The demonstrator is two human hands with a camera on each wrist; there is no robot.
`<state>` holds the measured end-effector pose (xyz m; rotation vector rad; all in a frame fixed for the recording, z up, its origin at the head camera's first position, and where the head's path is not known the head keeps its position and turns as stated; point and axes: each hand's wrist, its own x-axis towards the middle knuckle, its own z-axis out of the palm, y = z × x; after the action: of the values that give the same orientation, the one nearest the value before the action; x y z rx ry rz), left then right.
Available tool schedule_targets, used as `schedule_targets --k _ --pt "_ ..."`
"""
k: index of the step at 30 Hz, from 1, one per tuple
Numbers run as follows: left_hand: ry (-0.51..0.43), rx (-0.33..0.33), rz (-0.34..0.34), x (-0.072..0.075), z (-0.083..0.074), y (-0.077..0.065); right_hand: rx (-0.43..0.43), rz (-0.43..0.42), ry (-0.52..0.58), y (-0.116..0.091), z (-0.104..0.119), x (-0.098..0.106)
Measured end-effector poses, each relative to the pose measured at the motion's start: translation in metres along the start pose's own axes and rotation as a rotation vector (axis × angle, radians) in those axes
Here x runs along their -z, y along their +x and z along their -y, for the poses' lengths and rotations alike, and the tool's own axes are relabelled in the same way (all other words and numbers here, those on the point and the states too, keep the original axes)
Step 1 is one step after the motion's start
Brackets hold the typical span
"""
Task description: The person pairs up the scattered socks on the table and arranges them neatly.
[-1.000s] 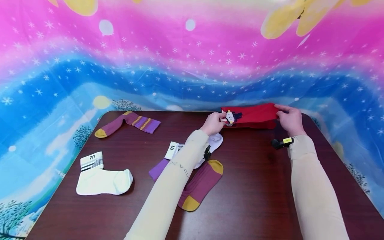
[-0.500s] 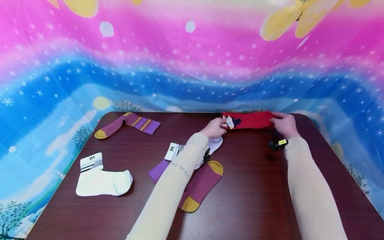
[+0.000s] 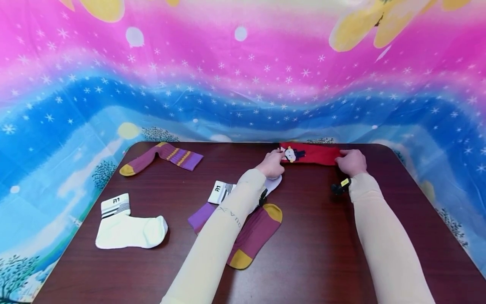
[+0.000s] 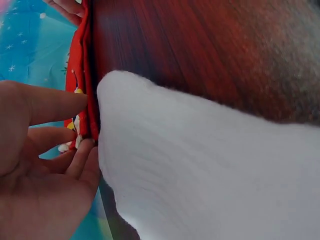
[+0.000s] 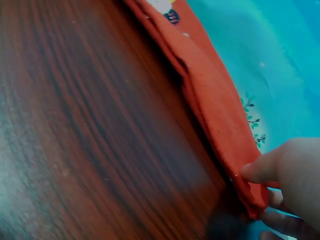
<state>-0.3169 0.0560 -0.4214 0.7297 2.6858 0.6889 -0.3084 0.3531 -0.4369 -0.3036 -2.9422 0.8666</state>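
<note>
A red sock (image 3: 317,154) with a cartoon figure near its left end lies along the table's far edge, its cloth layered in the left wrist view. My left hand (image 3: 271,164) pinches the end by the figure. At the opposite end, my right hand (image 3: 352,162) grips the red cloth; the right wrist view has the thumb (image 5: 262,170) on top and fingers curled at the end. Under my left forearm, partly hidden, lie a white sock (image 3: 221,192) with a striped cuff and a purple and maroon sock (image 3: 258,232) with mustard toe and heel.
Another white sock (image 3: 129,230) lies at the front left of the brown table (image 3: 315,253). Behind it is a second maroon and purple sock (image 3: 167,154). A colourful printed cloth (image 3: 243,84) hangs around the table's back and sides.
The red sock has come down flat onto the table from its raised right end. My right hand has lowered and shifted left with it; my left hand has stayed at the figure end.
</note>
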Motion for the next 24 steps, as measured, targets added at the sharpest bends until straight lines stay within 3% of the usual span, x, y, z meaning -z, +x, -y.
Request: schedule_targets --k 5,12,18,24 --pt "0.046 0.058 -0.014 -0.001 -0.002 -0.003 -0.012 -0.024 -0.075 -0.005 0.007 -0.003" --pt "0.081 0.140 -0.004 0.000 -0.007 -0.012 -0.041 -0.021 -0.087 -0.006 0.008 -0.005" --pt "0.014 0.116 -0.055 0.003 0.001 -0.010 -0.033 -0.029 -0.079 -0.006 0.011 -0.003" --pt "0.038 0.023 -0.145 0.014 0.004 -0.015 0.024 -0.104 -0.042 -0.006 0.019 0.003"
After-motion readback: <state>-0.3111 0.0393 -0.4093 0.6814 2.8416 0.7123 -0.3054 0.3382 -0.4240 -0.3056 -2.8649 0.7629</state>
